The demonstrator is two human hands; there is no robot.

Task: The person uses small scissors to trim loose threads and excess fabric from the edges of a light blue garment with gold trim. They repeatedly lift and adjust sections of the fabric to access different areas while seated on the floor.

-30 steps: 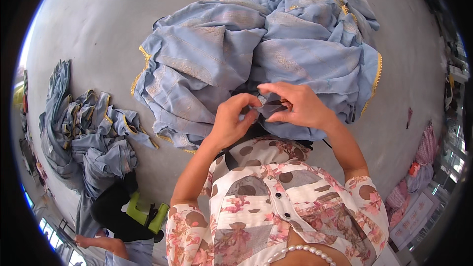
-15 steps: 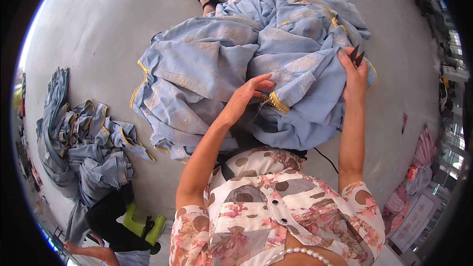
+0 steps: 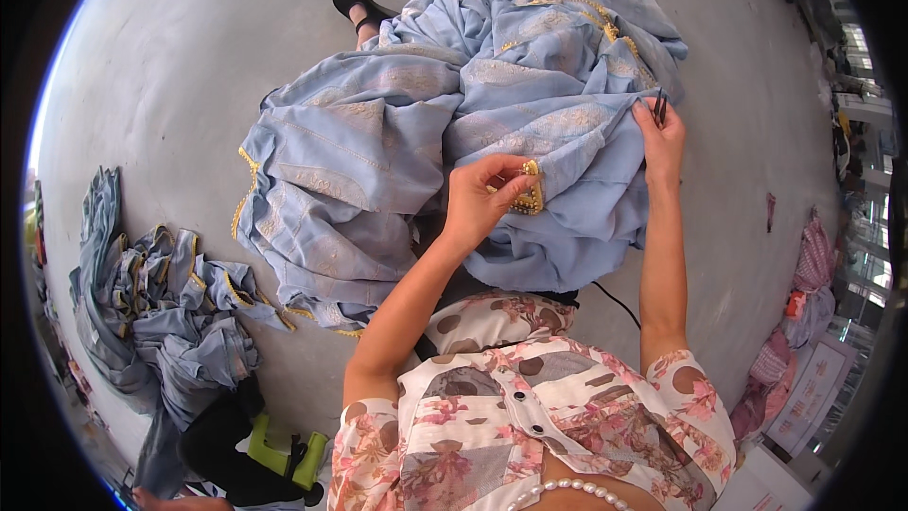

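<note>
A large light-blue embroidered garment (image 3: pixel 378 147) with gold beaded trim lies bunched over my lap and spreads forward. My left hand (image 3: pixel 480 197) pinches its gold-trimmed edge (image 3: pixel 532 191) between thumb and fingers, near the middle of the cloth. At the right side, my right hand (image 3: pixel 665 147) grips a fold of the same blue cloth by thumb and finger. Small black thread snips (image 3: pixel 659 108) are also in that hand, their two dark blades sticking out beyond the fingers.
More blue cloth with gold trim (image 3: pixel 161 284) is heaped on the left, beside another person's dark-clothed leg and a lime-green object (image 3: pixel 288 459). A black shoe (image 3: pixel 364 8) shows beyond the garment. Pink bundles (image 3: pixel 811 265) lie at right on the grey floor (image 3: pixel 733 161).
My left hand has gone from spread fingers over the cloth to a pinch on the gold-trimmed edge. The snips' blades have turned more upright, and the whole view has shifted slightly.
</note>
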